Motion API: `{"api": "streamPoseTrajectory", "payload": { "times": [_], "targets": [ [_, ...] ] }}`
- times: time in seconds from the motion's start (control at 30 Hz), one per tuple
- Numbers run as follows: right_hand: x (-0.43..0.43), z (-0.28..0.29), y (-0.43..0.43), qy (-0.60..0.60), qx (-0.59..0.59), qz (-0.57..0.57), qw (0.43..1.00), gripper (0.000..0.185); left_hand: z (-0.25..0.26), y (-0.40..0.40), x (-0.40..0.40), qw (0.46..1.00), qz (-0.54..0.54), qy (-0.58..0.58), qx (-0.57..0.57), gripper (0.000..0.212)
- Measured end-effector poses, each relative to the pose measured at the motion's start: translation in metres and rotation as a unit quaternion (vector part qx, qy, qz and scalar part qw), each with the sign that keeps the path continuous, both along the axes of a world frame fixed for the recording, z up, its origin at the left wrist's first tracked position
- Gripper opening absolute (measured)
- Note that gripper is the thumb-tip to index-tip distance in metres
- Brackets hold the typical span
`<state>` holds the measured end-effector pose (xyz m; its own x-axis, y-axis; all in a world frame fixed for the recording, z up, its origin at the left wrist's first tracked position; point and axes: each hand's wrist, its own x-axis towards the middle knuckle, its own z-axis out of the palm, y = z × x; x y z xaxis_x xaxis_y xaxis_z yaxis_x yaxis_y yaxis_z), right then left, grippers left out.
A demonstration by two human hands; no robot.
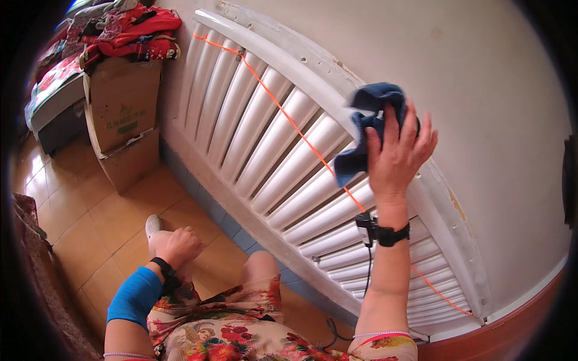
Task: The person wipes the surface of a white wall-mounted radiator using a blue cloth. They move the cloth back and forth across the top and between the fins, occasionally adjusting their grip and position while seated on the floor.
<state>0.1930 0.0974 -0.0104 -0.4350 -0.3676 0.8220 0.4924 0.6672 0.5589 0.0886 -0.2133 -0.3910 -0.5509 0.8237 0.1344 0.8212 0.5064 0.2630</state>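
In my right hand [397,151] is a dark blue cloth [368,124], bunched up and hanging out past the thumb and fingers. The hand is raised over the top rail of a white radiator [271,149] fixed along the wall; I cannot tell whether the cloth touches it. An orange cord [289,118] runs slantwise across the radiator's columns, passing behind the cloth and my right forearm. Down at the left, my left hand [180,246] is loosely curled above my leg, with nothing visible in it; its fingertips are mostly hidden.
A cardboard box [124,106] with a pile of clothes [135,29] on top stands at the upper left. Beside it is a bed [58,90]. Orange-brown floor tiles [86,221] lie below, and a black cable [368,270] hangs from my right wrist strap.
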Motion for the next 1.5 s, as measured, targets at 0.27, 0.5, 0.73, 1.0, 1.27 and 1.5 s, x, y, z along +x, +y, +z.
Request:
{"api": "streamPoseTrajectory", "payload": {
  "times": [0.27, 0.5, 0.73, 1.0, 1.27, 1.5],
  "targets": [
    [-0.012, -0.001, 0.032, -0.154, -0.106, -0.014, 0.982, 0.060, -0.006, -0.010, 0.002, 1.000, 0.019, -0.009, 0.003, 0.041],
    [-0.109, -0.010, 0.018, -0.150, -0.078, 0.071, 0.983, 0.030, 0.001, -0.018, 0.004, 0.999, 0.039, 0.005, -0.011, 0.039],
    [-0.144, 0.002, -0.019, -0.170, -0.289, 0.180, 0.925, 0.039, -0.001, -0.017, 0.010, 0.992, 0.103, -0.007, -0.065, 0.037],
    [-0.098, 0.021, 0.037, -0.284, -0.342, 0.214, 0.870, 0.048, 0.005, -0.016, 0.027, 0.986, 0.152, -0.006, -0.071, 0.037],
    [-0.009, 0.025, 0.053, -0.198, -0.295, -0.029, 0.934, 0.044, -0.002, -0.007, 0.053, 0.984, 0.163, 0.022, -0.065, 0.038],
    [0.099, 0.011, 0.073, -0.224, -0.274, 0.064, 0.933, 0.047, -0.015, -0.005, 0.082, 0.990, 0.137, 0.039, -0.008, 0.036]
  ]
}}
